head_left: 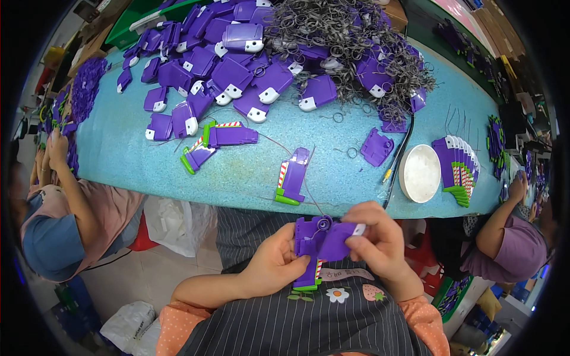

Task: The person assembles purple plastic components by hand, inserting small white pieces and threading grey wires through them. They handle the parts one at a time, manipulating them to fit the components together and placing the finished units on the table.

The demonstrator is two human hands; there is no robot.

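Note:
My left hand (274, 260) grips a purple plastic wing part (306, 270) with a green end and a red-and-white striped edge, close to my apron. A dark coiled wire spring (323, 223) sits at its upper end, one thin leg sticking out toward the table. Between the fingers of my right hand (380, 237) is a purple plastic cover with a white corner (337, 240), tilted against the wing part. Just beyond my hands, another wing part (291, 177) lies near the table's front edge. Two more striped wing parts (228, 135) rest farther left, overlapping.
A heap of purple covers (231, 77) and a tangle of wire springs (332, 35) fill the far side of the blue table (130, 148). At right are a white bowl (420, 174), a black cable (399, 160) and fanned wing parts (460, 169). People sit at both sides.

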